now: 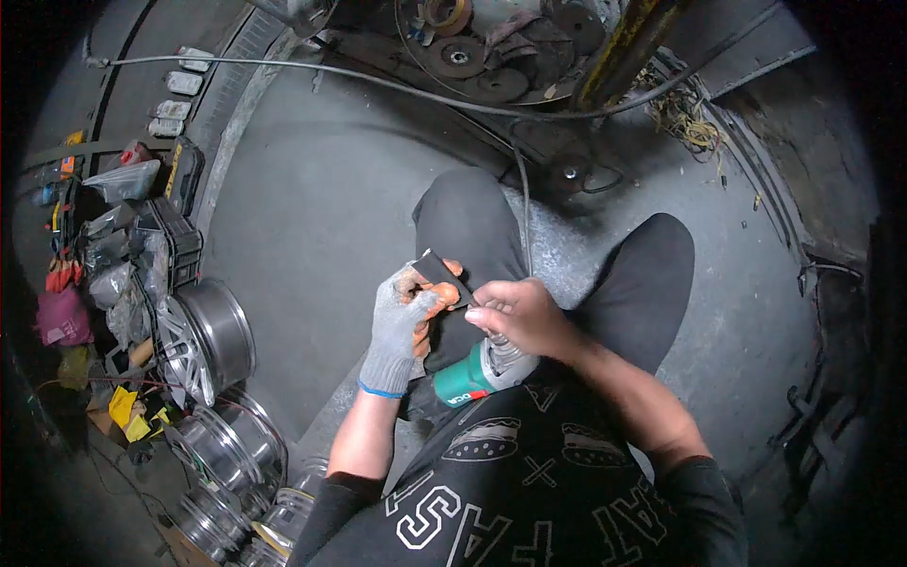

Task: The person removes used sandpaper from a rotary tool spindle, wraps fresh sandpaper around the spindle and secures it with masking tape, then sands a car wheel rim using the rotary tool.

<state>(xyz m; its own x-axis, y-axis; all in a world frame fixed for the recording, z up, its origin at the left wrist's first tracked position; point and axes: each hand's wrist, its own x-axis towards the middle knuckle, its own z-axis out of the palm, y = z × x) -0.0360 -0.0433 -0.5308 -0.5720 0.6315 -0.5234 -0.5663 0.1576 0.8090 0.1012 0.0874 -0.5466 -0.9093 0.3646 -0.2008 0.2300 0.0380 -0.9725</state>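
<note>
My left hand (pixel 399 317), in a grey knit glove with orange-coated fingers, is closed around a dark flat strip (pixel 435 270). The strip is held at a slant above my left thigh, its upper end sticking out past the thumb. My bare right hand (pixel 521 317) pinches the strip's lower right end between thumb and fingers. A green and silver power tool (pixel 461 380) lies across my lap just below both hands, partly hidden by my right hand. What the strip is made of I cannot make out.
Alloy wheel rims (pixel 227 326) stand along the left, beside bagged items and a black crate (pixel 179 248). At the top, a bench holds several grinding discs (pixel 457 57). A cable (pixel 378 77) crosses in front of it. A wire bundle (pixel 690 123) lies at upper right.
</note>
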